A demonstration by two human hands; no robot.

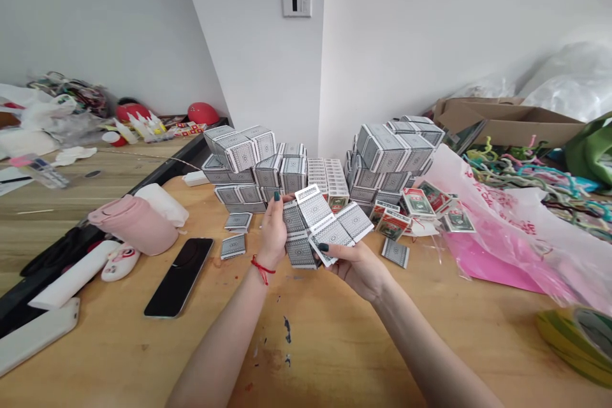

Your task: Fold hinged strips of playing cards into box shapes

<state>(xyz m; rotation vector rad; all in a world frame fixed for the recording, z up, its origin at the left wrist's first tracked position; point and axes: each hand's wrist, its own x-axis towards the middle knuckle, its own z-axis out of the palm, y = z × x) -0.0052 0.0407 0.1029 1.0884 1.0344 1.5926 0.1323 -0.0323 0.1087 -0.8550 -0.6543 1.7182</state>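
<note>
In front of me, my left hand [272,233], with a red string on its wrist, grips a cube-like block of folded playing cards [300,252] by its left side. My right hand [358,268] pinches folded playing cards [356,222] between thumb and fingers, against the block's right side. Whether those cards are joined to the block I cannot tell. Behind my hands, blocks of grey-backed playing cards form a left structure [255,146] and a right structure [385,146]. Loose folded pieces [233,246] lie left of my hands, and another folded piece [394,252] lies to the right.
Red-and-green card boxes [417,203] lie beside pink plastic wrap [502,217]. Farther right are yellow tape [581,338] and a cardboard box [511,118]. On the left lie a black-screened phone [179,277], a pink tumbler [134,223] and a white mouse-like object [120,262].
</note>
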